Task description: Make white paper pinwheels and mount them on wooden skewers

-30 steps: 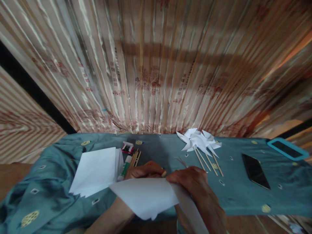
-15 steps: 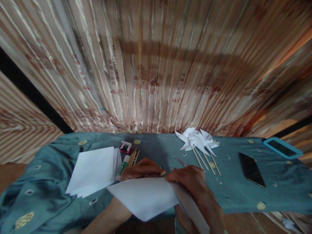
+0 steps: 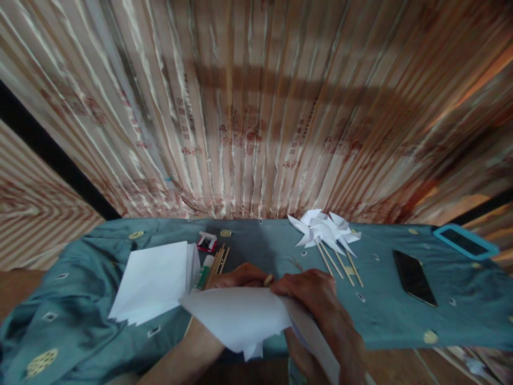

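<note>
A person's two bare hands work a sheet of white paper (image 3: 238, 313) over the near edge of a cloth-covered desk (image 3: 385, 318). The right hand (image 3: 306, 289) grips the paper's upper right edge, fingers bent over it. The left hand (image 3: 242, 275), half hidden behind the sheet, is closed on a stick (image 3: 268, 279), its blunt end poking out toward the right hand. Since half a second ago, the sheet's left tip has lifted slightly and a small flap now hangs from its lower edge, where a smooth point showed; the stick's end has tipped up a little.

Just left of the hands lie a stack (image 3: 150, 283) of white squares, a green-and-white glue stick (image 3: 205, 271) and a bundle of sticks (image 3: 218, 260), whose near ends the left hand and paper partly block from sight. Right of the hands, a dark phone (image 3: 414, 278) lies flat. Beyond the bundle sits an open red-and-white box (image 3: 207, 242) with dark contents. Toward the far edge, white pinwheels (image 3: 323, 229) overlap, their sticks pointing back to the person; a blue-framed tablet (image 3: 466, 241) rests at far right. A striped, printed curtain (image 3: 248, 117) hangs behind.
</note>
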Demonstrator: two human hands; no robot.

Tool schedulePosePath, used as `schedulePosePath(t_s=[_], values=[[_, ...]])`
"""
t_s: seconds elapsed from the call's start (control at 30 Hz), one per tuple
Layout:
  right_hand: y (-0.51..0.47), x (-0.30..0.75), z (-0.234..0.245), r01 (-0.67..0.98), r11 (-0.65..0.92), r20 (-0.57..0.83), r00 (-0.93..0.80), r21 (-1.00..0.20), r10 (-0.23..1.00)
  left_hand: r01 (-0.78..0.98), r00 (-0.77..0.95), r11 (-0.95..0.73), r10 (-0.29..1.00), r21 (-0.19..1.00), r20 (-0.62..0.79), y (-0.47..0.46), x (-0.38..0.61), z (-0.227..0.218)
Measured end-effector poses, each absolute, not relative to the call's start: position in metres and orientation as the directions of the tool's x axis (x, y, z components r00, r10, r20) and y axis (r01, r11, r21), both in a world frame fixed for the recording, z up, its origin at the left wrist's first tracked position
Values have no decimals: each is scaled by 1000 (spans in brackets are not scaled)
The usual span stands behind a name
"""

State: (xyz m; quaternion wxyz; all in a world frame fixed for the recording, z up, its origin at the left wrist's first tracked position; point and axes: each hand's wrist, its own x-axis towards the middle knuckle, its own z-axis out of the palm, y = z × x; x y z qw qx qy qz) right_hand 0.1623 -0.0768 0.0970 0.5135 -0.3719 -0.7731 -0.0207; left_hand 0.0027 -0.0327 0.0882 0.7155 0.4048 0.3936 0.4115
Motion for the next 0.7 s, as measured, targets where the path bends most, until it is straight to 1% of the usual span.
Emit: schedulePosePath(t_s=[0.17, 0.33, 0.5, 0.63, 0.7], values=[[-76, 163, 97, 616, 706, 810, -180, -349, 558, -314, 364, 405, 887, 859, -285, -34, 4, 86], [-77, 161, 103, 639, 696, 804, -198, -328, 561, -328, 369, 383, 894, 863, -256, -34, 3, 80], [-76, 160, 100, 645, 690, 810, -183, -329, 558, -319, 355, 395, 893, 861, -278, -33, 6, 82], [-76, 160, 100, 612, 716, 821, -182, -336, 541, -324, 345, 375, 902, 869, -260, -33, 7, 85], [-77, 160, 100, 603, 722, 816, -193, -339, 544, -334, 360, 408, 888, 849, -285, -34, 7, 85]])
